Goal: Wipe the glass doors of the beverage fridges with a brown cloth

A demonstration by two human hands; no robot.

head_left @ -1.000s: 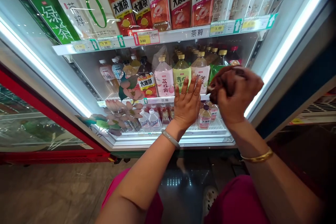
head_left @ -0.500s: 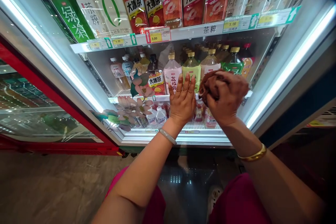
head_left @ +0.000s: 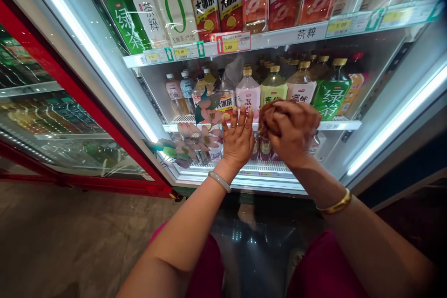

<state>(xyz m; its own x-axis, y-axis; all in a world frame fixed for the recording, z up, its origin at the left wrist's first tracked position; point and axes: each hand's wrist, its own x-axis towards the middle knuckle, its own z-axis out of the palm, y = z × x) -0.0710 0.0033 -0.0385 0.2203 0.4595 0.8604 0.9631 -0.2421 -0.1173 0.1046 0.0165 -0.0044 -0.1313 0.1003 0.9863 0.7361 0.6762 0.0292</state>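
My left hand (head_left: 239,142) lies flat with fingers spread against the glass door, in front of the pink-labelled bottle (head_left: 247,91). It holds nothing. Just to its right, my right hand (head_left: 295,132) is closed around a bunched brown cloth (head_left: 270,118), which is pressed to the glass or very near it. Behind the cloth stands a yellow-green bottle (head_left: 274,84). A flower decal (head_left: 199,137) is on the glass left of my left hand.
Behind the glass, an upper shelf (head_left: 272,39) with price tags holds several large tea bottles. A green-labelled bottle (head_left: 333,91) stands at the right of the middle shelf. A red-framed cooler (head_left: 84,102) is at the left, above the brown floor (head_left: 87,237).
The view has shifted, so the cooler and its bottles appear further right. My right hand with the cloth has moved left relative to the bottles. My left hand remains spread on the glass.
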